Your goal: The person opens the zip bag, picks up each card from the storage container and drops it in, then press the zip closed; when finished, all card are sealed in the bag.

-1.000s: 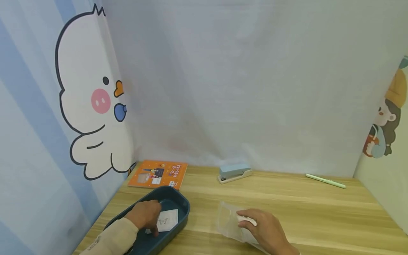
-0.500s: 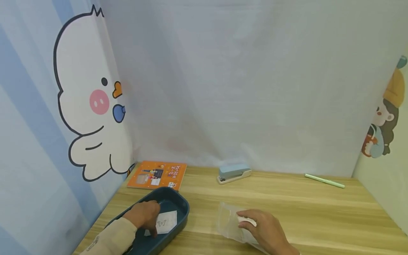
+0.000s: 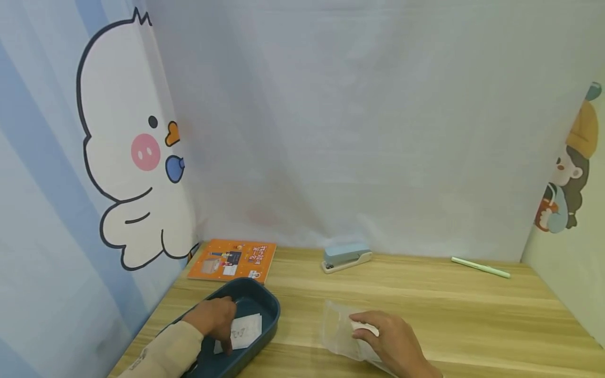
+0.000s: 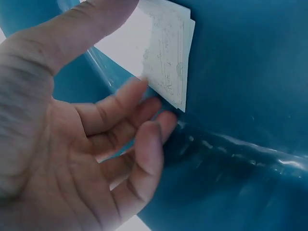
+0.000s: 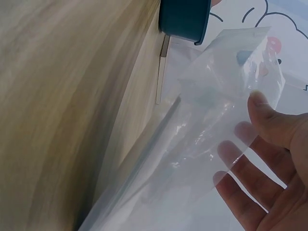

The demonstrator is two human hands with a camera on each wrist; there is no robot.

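Beyond the right grip (image 3: pixel 394 338) and slightly left of it, a stapler (image 3: pixel 347 255) with a light-blue top and cream base stands on the wooden table (image 3: pixel 472 315). Farther left, well apart from that grip, an orange picture book (image 3: pixel 233 260) lies flat. Ahead and right of it lies a slim pale-green stick (image 3: pixel 480 267), probably a pen, though too small to be sure. A greyish backdrop (image 3: pixel 354 121) hangs behind everything, with a white cartoon bird (image 3: pixel 118 94) far left of the grip and a cartoon figure (image 3: pixel 562 184) in a yellow hat far right.
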